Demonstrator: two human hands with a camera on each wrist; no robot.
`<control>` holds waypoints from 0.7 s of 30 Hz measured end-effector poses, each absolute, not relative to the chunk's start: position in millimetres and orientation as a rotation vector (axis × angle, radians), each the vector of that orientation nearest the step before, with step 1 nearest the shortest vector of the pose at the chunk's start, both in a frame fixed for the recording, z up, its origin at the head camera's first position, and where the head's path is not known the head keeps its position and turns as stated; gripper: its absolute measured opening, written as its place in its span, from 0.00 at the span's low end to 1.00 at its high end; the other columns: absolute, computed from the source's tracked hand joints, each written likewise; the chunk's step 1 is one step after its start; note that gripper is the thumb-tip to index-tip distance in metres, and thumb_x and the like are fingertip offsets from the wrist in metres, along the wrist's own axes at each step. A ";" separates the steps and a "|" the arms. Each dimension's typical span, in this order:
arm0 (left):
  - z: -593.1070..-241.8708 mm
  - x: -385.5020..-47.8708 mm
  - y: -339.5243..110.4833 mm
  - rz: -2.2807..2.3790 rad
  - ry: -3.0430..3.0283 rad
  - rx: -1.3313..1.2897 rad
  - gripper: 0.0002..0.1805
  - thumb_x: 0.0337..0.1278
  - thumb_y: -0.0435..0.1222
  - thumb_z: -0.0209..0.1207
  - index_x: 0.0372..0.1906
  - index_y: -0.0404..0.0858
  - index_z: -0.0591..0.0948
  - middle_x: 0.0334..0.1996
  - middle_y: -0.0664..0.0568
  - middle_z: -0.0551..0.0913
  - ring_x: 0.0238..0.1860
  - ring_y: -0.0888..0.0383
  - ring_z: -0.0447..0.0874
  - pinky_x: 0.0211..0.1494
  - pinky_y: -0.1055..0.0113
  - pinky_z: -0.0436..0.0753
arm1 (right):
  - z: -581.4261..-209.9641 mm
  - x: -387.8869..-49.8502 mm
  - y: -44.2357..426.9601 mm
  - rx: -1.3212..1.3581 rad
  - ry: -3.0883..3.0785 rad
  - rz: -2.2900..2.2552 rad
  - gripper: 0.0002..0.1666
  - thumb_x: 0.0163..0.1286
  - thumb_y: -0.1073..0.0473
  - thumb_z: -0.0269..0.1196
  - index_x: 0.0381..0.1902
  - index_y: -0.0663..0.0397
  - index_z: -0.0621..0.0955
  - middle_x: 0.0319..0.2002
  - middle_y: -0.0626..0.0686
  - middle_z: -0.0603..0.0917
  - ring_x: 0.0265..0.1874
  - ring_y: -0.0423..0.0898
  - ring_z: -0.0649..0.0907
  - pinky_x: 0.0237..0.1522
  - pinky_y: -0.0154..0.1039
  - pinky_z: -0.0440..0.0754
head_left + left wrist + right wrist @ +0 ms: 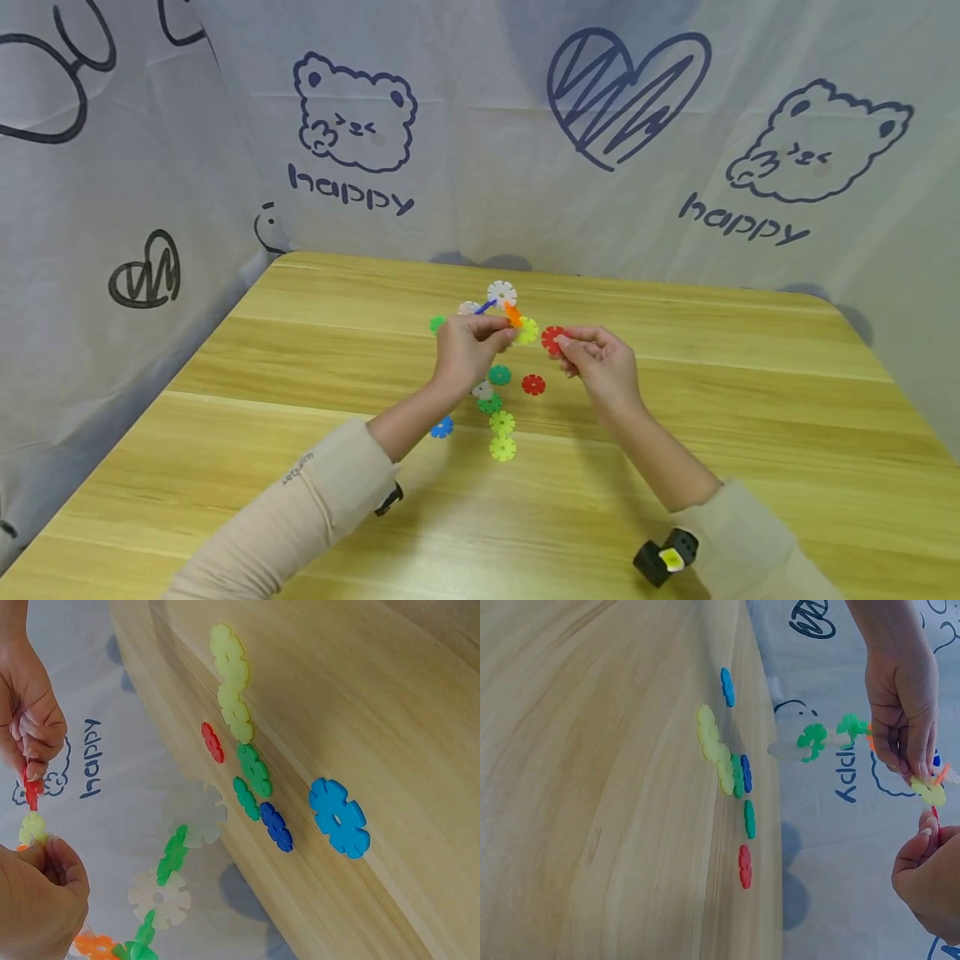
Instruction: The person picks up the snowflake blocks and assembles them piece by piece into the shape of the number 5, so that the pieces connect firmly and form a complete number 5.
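Above the table, my left hand (467,354) pinches a yellow notched snowflake disc (930,792) at one end of a joined chain. An orange disc (513,314), a white disc (502,293) and green discs (172,855) belong to that chain, partly hidden by the hand. My right hand (606,371) holds a red snowflake disc (553,340) between thumb and fingers. The red disc's edge faces the yellow one at very close range; whether they touch I cannot tell.
Loose snowflake discs lie on the wooden table (262,467) below the hands: a red one (533,384), a light blue one (339,817), a dark blue one (277,826), plus green (499,375) and yellow (502,448) ones. A printed cloth (480,167) hangs behind.
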State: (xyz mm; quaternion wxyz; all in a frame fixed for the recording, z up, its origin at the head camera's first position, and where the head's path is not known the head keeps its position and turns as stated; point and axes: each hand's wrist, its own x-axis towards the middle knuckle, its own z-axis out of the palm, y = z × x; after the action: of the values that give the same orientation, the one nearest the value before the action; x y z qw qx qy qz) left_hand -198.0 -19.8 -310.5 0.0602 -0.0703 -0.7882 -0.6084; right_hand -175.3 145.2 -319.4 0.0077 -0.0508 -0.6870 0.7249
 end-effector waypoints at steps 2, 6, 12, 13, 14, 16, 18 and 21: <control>-310.7 -197.6 -19.5 -1.842 -2.384 -0.217 0.07 0.52 0.27 0.62 0.35 0.26 0.84 0.36 0.37 0.86 0.35 0.48 0.87 0.36 0.70 0.85 | -319.0 -175.1 144.3 -0.163 -2.134 2.280 0.14 0.68 0.65 0.56 0.48 0.69 0.72 0.21 0.38 0.82 0.22 0.35 0.78 0.28 0.23 0.78; -311.7 -197.4 -18.9 -1.837 -2.379 -0.235 0.07 0.52 0.27 0.62 0.35 0.26 0.84 0.36 0.37 0.86 0.35 0.48 0.87 0.36 0.70 0.85 | -318.7 -175.0 142.3 -0.169 -2.103 2.307 0.13 0.68 0.66 0.56 0.47 0.68 0.72 0.21 0.39 0.83 0.21 0.35 0.78 0.27 0.23 0.78; -311.9 -196.8 -18.1 -1.836 -2.384 -0.242 0.07 0.52 0.27 0.62 0.36 0.26 0.84 0.36 0.37 0.86 0.35 0.48 0.87 0.37 0.70 0.85 | -317.9 -174.6 139.8 -0.199 -2.080 2.342 0.13 0.69 0.65 0.55 0.48 0.66 0.72 0.20 0.39 0.83 0.20 0.35 0.78 0.27 0.24 0.79; -311.8 -196.6 -18.1 -1.835 -2.383 -0.244 0.07 0.52 0.27 0.62 0.36 0.26 0.84 0.36 0.37 0.86 0.35 0.48 0.87 0.36 0.70 0.85 | -317.5 -174.4 139.6 -0.206 -2.084 2.344 0.13 0.69 0.64 0.55 0.49 0.66 0.72 0.20 0.39 0.83 0.20 0.35 0.78 0.27 0.24 0.79; -311.7 -196.3 -18.1 -1.833 -2.381 -0.247 0.07 0.52 0.27 0.62 0.36 0.26 0.84 0.36 0.37 0.86 0.35 0.48 0.87 0.36 0.70 0.85 | -317.1 -174.1 139.2 -0.213 -2.087 2.347 0.14 0.69 0.64 0.55 0.50 0.66 0.72 0.20 0.39 0.83 0.20 0.35 0.78 0.27 0.24 0.79; -312.0 -196.1 -17.9 -1.826 -2.374 -0.255 0.07 0.52 0.27 0.62 0.36 0.26 0.84 0.36 0.37 0.86 0.35 0.48 0.87 0.36 0.70 0.85 | -316.3 -173.7 138.6 -0.223 -2.094 2.351 0.15 0.69 0.63 0.55 0.51 0.65 0.72 0.20 0.40 0.84 0.21 0.35 0.78 0.28 0.24 0.80; -312.2 -195.5 -17.4 -1.810 -2.366 -0.269 0.07 0.52 0.27 0.62 0.36 0.26 0.84 0.35 0.37 0.86 0.34 0.48 0.87 0.36 0.70 0.85 | -315.7 -173.4 138.0 -0.233 -2.093 2.362 0.16 0.69 0.63 0.55 0.51 0.65 0.72 0.21 0.40 0.84 0.21 0.35 0.78 0.28 0.24 0.80; -312.6 -194.7 -16.3 -1.800 -2.355 -0.277 0.07 0.52 0.27 0.61 0.36 0.26 0.84 0.35 0.37 0.86 0.34 0.48 0.87 0.36 0.70 0.85 | -315.3 -172.7 137.1 -0.240 -2.075 2.390 0.14 0.69 0.63 0.55 0.50 0.65 0.72 0.22 0.40 0.84 0.22 0.35 0.79 0.29 0.25 0.80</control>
State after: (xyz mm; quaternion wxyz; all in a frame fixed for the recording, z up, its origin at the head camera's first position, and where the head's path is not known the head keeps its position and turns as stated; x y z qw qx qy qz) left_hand -194.7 -16.3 -312.6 0.0822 -0.0929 -0.7883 -0.6026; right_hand -172.7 137.1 -315.3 -0.0162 -0.0756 -0.6537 0.7528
